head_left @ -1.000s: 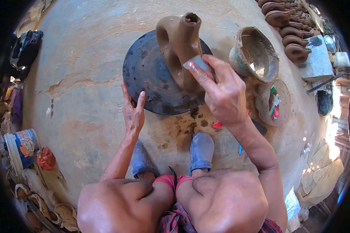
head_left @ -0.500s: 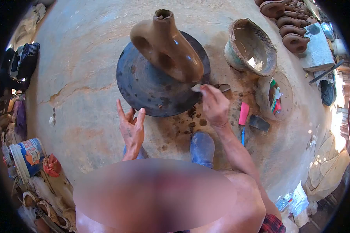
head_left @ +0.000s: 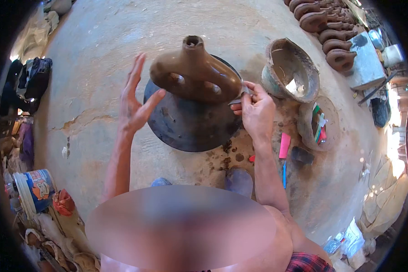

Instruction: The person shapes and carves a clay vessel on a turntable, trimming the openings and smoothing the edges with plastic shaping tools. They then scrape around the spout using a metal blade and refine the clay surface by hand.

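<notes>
A wet brown clay vessel (head_left: 192, 72) with two holes through its body and a narrow open neck stands on a dark round wheel (head_left: 186, 131). My right hand (head_left: 258, 111) pinches a small thin flat tool (head_left: 238, 101) against the vessel's lower right end. On the other side, my left hand (head_left: 136, 97) is spread, thumb and fingers apart, just left of the vessel, and holds nothing. Whether its thumb touches the clay I cannot tell.
Right of the wheel are a rough basin (head_left: 290, 72), a bowl of tools (head_left: 324, 124), a pink scraper (head_left: 284, 145) and a dark block (head_left: 302, 155). Brown clay pieces (head_left: 313, 21) line the upper right. A bucket (head_left: 34, 188) lies at left.
The vessel shows a different side, its holes now open to view. My left hand has risen and spread beside it. My right hand has brought the flat tool up to the vessel's right end.
</notes>
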`<state>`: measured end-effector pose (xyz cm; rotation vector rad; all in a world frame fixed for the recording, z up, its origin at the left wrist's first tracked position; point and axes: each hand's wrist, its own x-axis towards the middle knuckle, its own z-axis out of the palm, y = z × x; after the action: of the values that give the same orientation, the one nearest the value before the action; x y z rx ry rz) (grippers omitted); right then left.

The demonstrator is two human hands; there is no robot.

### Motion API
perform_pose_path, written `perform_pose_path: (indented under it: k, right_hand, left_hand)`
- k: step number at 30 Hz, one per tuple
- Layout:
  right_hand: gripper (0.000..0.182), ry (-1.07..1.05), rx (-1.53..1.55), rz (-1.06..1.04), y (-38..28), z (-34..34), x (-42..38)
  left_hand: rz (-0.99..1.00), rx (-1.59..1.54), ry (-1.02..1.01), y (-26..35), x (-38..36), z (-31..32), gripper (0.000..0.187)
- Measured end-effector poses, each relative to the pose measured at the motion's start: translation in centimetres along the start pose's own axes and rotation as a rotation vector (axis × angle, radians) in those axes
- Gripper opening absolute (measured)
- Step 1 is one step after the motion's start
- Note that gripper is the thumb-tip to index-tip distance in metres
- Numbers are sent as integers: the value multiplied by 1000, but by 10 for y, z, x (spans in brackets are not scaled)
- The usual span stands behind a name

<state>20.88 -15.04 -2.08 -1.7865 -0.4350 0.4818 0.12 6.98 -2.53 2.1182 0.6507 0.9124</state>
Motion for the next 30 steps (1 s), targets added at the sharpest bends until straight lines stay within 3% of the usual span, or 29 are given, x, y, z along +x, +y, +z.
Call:
perform_pose_path:
  k: [3, 5, 10, 13, 16, 18, 21, 22, 24, 25, 28, 30]
  right_hand:
    - [29, 29, -74, -124, -27, 9, -3]
    - [32, 70, -197, -309, -32, 22, 2]
    - [30, 37, -165, -474, -72, 60, -2]
    - [28, -109, 297, -278, -85, 74, -9]
    - [28, -73, 532, -380, -88, 71, -15]
    - [29, -31, 510, -420, -84, 59, -3]
    - [28, 314, 43, -731, -67, 45, 26]
    - [28, 311, 42, -730, -64, 45, 29]
    - [27, 347, -335, -1267, -58, 44, 32]
    - [44, 295, -302, -1303, -52, 51, 33]
    - [44, 246, -425, -1454, -31, 59, 38]
    - [43, 189, -433, -1435, -15, 63, 35]
  left_hand:
    - [68, -54, -172, 5, 21, 2, 84]
    - [102, -2, -180, 14, 20, 1, 82]
    - [90, 27, -155, 28, 2, -3, 82]
    - [106, 84, -125, 33, -6, -7, 82]
    - [76, 102, -97, 39, -17, -7, 80]
    - [49, 132, -62, 39, -25, -5, 81]
    - [20, 85, -66, 37, -26, -2, 80]
    - [17, 85, -64, 36, -24, -2, 80]
    - [51, 105, -91, 35, -22, -2, 82]
    - [42, 103, -99, 37, -26, 0, 82]
    - [-24, 44, -112, 40, -31, 4, 84]
    - [17, 38, -46, 41, -37, 8, 82]
